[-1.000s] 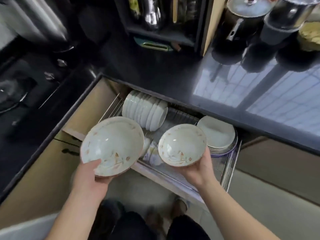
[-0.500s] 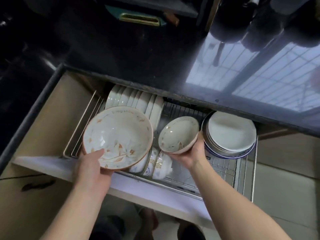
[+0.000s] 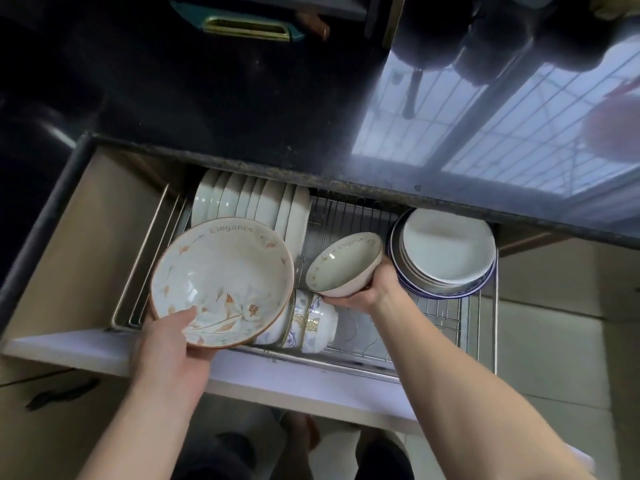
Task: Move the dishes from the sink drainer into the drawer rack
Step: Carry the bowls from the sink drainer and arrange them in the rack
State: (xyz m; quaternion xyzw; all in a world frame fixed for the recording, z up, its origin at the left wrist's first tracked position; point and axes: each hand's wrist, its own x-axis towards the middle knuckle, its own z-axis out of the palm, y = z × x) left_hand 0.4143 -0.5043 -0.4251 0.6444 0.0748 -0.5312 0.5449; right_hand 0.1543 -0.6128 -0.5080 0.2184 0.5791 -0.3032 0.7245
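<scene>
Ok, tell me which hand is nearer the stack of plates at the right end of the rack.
Right. The right hand, holding the small bowl, sits just beside the stack of plates; the left hand, gripping the large bowl, is far across the rack.

Bare wire shows in the middle of the drawer rack [image 3: 346, 216], between the upright row of white plates [image 3: 249, 202] on the left and the stack of flat plates [image 3: 446, 251] on the right. The patterned bowls lying on their sides [image 3: 308, 323] block the front middle. The dark countertop edge [image 3: 311, 174] overhangs the rack's back.
</scene>
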